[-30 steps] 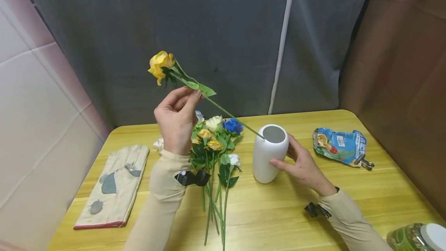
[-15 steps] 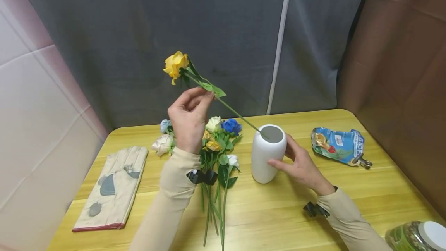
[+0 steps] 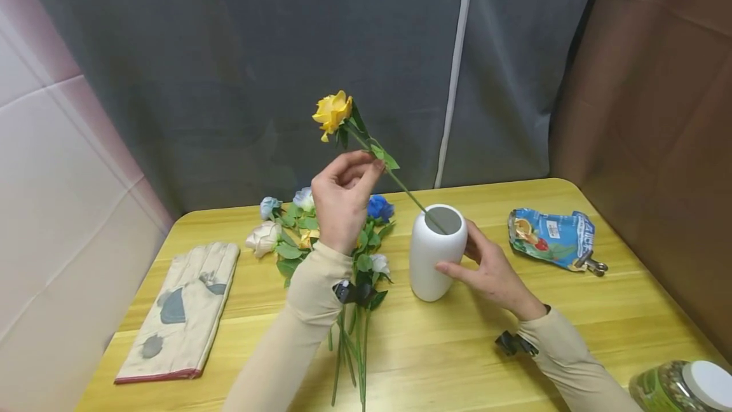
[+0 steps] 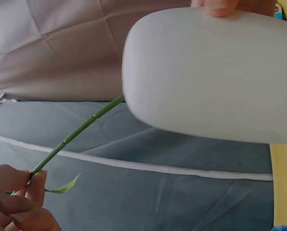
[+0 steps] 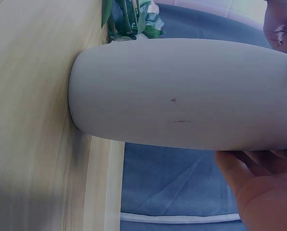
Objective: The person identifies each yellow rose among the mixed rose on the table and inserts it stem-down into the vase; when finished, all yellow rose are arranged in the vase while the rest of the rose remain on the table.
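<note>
Left edge of the table (image 3: pixel 457 361), a cloth (image 3: pixel 177 316) is laid; right of it, flowers (image 3: pixel 288 251) are heaped, stems (image 3: pixel 364 374) pointed frontward; right again, the vase (image 3: pixel 437 259), a rose (image 3: pixel 333 112) slanted stem-first inside; toward the back-right corner a pouch (image 3: pixel 549 238) is set, a jar (image 3: pixel 669 386) well in front.

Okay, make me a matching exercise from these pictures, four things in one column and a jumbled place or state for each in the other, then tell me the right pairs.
Things:
1. Raised yellow rose
2. White vase
3. Fruit-printed blue pouch
4. Jar

Places or states:
A. Metal clip on one end
B. Gripped by the right hand
C. Topped with a white lid
D. Stem pinched by the left hand

Pairs: 1-D, 2-B, 3-A, 4-C.
</note>
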The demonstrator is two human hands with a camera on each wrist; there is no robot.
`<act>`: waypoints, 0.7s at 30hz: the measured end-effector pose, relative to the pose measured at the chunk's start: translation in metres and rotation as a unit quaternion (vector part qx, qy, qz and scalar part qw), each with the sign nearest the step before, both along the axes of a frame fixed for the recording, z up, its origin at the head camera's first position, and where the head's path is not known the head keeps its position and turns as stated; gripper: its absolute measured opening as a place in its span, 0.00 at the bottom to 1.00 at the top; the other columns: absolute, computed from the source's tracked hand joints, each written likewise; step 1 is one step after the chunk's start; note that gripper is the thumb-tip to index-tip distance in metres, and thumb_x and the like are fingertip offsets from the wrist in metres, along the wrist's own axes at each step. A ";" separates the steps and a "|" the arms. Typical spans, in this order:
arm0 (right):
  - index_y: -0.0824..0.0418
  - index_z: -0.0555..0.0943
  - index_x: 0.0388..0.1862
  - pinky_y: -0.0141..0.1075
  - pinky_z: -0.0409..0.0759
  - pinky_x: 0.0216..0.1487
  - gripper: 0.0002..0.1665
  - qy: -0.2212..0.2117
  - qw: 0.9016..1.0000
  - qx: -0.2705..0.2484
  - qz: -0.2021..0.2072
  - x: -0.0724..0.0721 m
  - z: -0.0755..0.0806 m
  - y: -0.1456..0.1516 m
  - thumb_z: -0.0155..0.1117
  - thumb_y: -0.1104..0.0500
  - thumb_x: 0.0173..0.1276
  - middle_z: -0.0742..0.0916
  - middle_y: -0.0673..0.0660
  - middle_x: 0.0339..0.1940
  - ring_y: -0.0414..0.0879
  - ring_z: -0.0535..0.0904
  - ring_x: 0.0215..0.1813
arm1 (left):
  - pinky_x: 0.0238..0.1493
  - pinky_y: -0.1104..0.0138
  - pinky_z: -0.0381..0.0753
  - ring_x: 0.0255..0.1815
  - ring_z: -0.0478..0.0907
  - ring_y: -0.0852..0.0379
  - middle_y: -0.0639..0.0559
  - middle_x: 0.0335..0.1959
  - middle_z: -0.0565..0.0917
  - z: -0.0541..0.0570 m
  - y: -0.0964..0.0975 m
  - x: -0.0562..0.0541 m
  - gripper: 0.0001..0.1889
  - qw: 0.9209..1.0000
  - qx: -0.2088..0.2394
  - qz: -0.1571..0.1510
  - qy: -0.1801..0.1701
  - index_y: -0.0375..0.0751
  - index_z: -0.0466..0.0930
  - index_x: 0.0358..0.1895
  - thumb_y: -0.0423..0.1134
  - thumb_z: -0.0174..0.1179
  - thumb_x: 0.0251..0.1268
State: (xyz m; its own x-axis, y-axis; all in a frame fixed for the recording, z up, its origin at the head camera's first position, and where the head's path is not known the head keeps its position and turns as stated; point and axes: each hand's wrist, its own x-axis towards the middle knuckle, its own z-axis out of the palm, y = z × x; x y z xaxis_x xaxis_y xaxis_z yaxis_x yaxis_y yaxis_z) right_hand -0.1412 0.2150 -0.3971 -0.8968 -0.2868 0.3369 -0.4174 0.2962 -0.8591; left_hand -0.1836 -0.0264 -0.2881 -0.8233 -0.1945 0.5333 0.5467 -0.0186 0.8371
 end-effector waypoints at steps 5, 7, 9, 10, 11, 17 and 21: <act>0.54 0.63 0.80 0.48 0.75 0.70 0.46 0.008 1.000 0.004 0.001 -0.001 -0.001 0.000 0.74 0.62 0.67 0.77 0.59 0.71 0.57 0.76 0.71 | 0.36 0.73 0.82 0.28 0.84 0.68 0.38 0.36 0.91 -0.005 0.009 -0.001 0.08 1.000 -0.021 -0.011 -0.013 0.31 0.87 0.43 0.31 0.70 0.63; 0.53 0.63 0.80 0.48 0.75 0.70 0.45 0.006 1.000 0.002 0.001 -0.001 -0.001 0.000 0.74 0.62 0.67 0.78 0.58 0.71 0.56 0.77 0.70 | 0.32 0.75 0.79 0.26 0.82 0.69 0.39 0.36 0.91 -0.008 0.012 -0.002 0.08 0.999 -0.036 -0.012 -0.012 0.32 0.88 0.43 0.32 0.70 0.64; 0.53 0.63 0.79 0.48 0.75 0.70 0.45 0.003 1.000 0.000 0.000 -0.001 -0.001 -0.001 0.74 0.62 0.67 0.78 0.57 0.71 0.55 0.77 0.70 | 0.27 0.75 0.75 0.23 0.80 0.69 0.39 0.36 0.91 -0.011 0.015 -0.002 0.07 0.999 -0.052 -0.015 -0.010 0.33 0.88 0.43 0.32 0.70 0.64; 0.52 0.63 0.79 0.48 0.75 0.70 0.45 0.000 1.000 -0.002 0.000 0.000 0.000 -0.001 0.74 0.62 0.67 0.78 0.57 0.71 0.54 0.77 0.70 | 0.25 0.75 0.73 0.22 0.78 0.70 0.39 0.35 0.91 -0.012 0.016 -0.002 0.07 0.998 -0.060 -0.017 -0.008 0.33 0.88 0.43 0.32 0.70 0.64; 0.52 0.64 0.79 0.48 0.75 0.70 0.45 0.000 1.000 -0.003 0.000 0.000 0.000 -0.001 0.74 0.62 0.67 0.78 0.56 0.71 0.54 0.77 0.70 | 0.25 0.75 0.72 0.22 0.78 0.69 0.39 0.35 0.91 -0.013 0.017 -0.002 0.07 0.997 -0.068 -0.018 -0.007 0.33 0.88 0.43 0.32 0.70 0.64; 0.52 0.63 0.80 0.48 0.74 0.71 0.46 0.001 1.000 -0.002 0.003 0.000 0.000 0.000 0.73 0.63 0.67 0.77 0.58 0.72 0.55 0.76 0.71 | 0.25 0.74 0.69 0.22 0.74 0.59 0.43 0.35 0.91 -0.020 0.022 -0.001 0.08 0.992 -0.123 -0.031 -0.007 0.36 0.89 0.43 0.35 0.70 0.65; 0.53 0.62 0.80 0.49 0.73 0.71 0.46 0.001 1.000 -0.001 0.004 0.000 0.000 0.000 0.73 0.63 0.67 0.77 0.59 0.72 0.55 0.75 0.71 | 0.22 0.73 0.66 0.20 0.70 0.56 0.46 0.36 0.91 -0.023 0.024 0.001 0.08 0.986 -0.163 -0.038 -0.009 0.38 0.89 0.42 0.37 0.71 0.65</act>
